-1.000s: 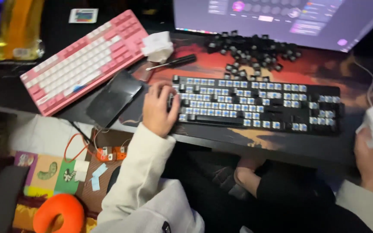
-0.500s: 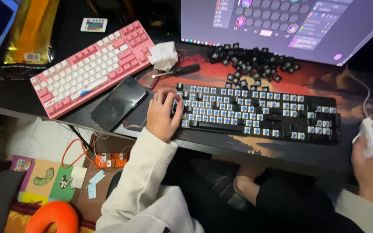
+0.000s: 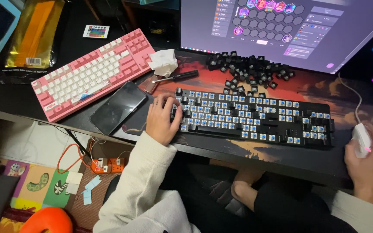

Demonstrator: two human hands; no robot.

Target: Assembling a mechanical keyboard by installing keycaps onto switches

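The black keyboard (image 3: 255, 116) lies flat on the tabletop (image 3: 31, 97), directly below the monitor (image 3: 281, 30), resting on a red and orange desk mat (image 3: 316, 88). Most of its keycaps are off, leaving rows of blue switches exposed; a few dark caps remain along the left end and the bottom row. A loose pile of black keycaps (image 3: 249, 67) sits just behind it, near the monitor's lower edge. The left hand (image 3: 162, 118) rests on the keyboard's left end, fingers (image 3: 169, 103) slightly spread and curled down onto the switches, pinching nothing that can be made out. The right hand (image 3: 370, 162) is well apart at the far right, fingers closed over a white mouse (image 3: 361, 138). A dark phone (image 3: 118, 107) lies face up just beside the left hand, with a pink and white keyboard (image 3: 93, 73) beyond it. A screwdriver (image 3: 175, 77) and a crumpled tissue (image 3: 162, 61) lie between the two keyboards.
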